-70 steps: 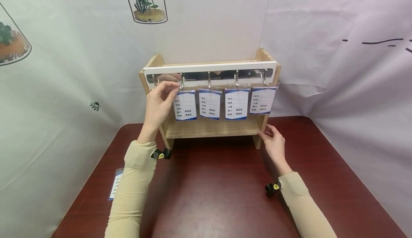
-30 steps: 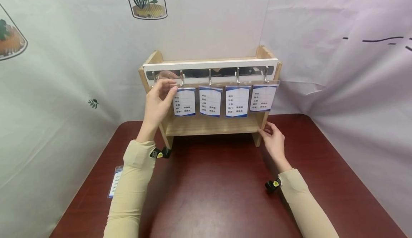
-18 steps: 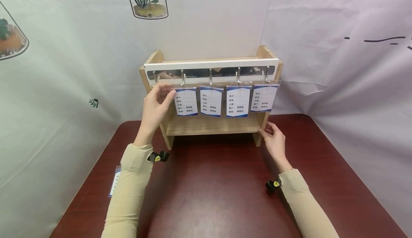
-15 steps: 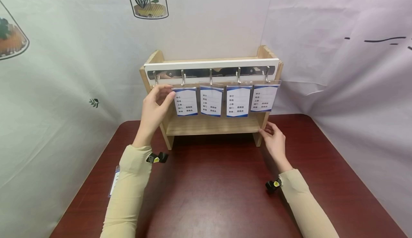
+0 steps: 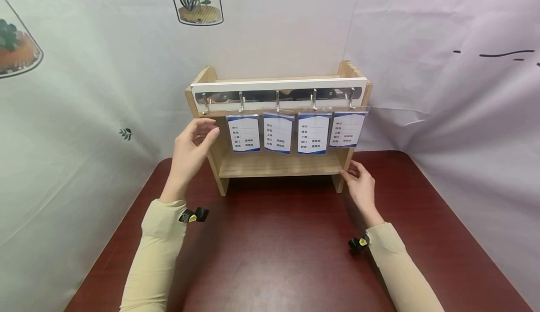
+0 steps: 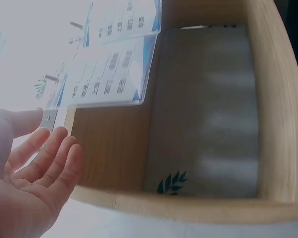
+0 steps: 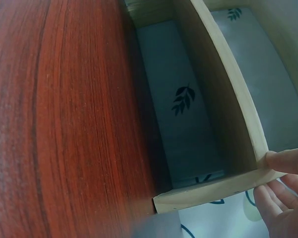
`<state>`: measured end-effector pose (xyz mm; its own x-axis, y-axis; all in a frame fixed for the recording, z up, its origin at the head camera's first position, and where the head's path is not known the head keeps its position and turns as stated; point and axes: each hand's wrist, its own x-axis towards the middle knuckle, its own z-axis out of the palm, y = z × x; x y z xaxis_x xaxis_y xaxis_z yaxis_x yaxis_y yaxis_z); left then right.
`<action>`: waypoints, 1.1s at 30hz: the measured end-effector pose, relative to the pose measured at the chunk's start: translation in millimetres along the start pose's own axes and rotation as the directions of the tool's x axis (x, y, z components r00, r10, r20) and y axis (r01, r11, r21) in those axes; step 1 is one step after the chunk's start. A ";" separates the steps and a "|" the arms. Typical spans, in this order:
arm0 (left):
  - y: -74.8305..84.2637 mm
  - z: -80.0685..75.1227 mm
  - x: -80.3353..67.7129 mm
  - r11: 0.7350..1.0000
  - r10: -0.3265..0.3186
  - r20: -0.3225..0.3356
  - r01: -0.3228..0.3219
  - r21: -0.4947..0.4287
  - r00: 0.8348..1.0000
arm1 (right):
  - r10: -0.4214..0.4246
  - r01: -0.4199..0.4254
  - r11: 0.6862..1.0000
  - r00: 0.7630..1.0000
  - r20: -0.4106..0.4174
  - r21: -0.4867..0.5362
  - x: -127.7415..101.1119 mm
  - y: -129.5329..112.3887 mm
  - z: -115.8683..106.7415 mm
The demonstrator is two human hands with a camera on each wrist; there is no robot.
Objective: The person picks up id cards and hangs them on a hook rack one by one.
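Observation:
My left hand is lifted just left of the leftmost hanging badge, fingers loosely bent and holding nothing. In the left wrist view this badge hangs past my fingertips, with a gap between. Several such clear-sleeved badges with blue-edged cards hang in a row from the metal hooks of a rail on the wooden shelf. The leftmost hook carries no badge. My right hand grips the shelf's lower right side, thumb at the front edge and fingers around the outside.
The shelf stands toward the back of a dark red table. Pale cloth walls with printed plants enclose the table at the back and sides. A black wrist camera sits on each sleeve.
My left hand has let go of the leftmost badge's top corner and drawn back left and down. A badge on the table at left is now hidden behind my left arm. The right hand stays put.

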<state>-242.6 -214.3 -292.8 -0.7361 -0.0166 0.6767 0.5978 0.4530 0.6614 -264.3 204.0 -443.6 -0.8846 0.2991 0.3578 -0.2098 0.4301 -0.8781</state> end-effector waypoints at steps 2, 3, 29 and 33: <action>-0.2 -4.5 -1.8 1.000 -0.001 -0.002 0.001 0.015 1.000 | 0.000 0.000 1.000 1.000 -0.003 -0.001 0.0 0.9 -0.5; -0.5 -6.9 -2.9 1.000 -0.002 -0.004 0.002 0.025 1.000 | 0.000 0.000 1.000 1.000 -0.003 -0.001 -0.1 0.9 -0.6; -21.0 -127.9 -55.0 0.922 -0.199 -0.063 0.209 0.326 0.978 | -0.009 0.009 1.000 1.000 0.003 -0.028 1.5 -0.1 -2.9; -27.8 -139.4 -67.9 0.870 -0.296 -0.023 0.279 0.406 0.955 | -0.001 0.001 1.000 1.000 0.012 -0.025 2.1 -0.2 -2.7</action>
<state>-165.0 -350.0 -312.1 -0.8724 -0.1704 0.4581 0.1858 0.7513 0.6333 -265.0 206.9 -441.9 -0.8893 0.2884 0.3548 -0.2005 0.4513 -0.8695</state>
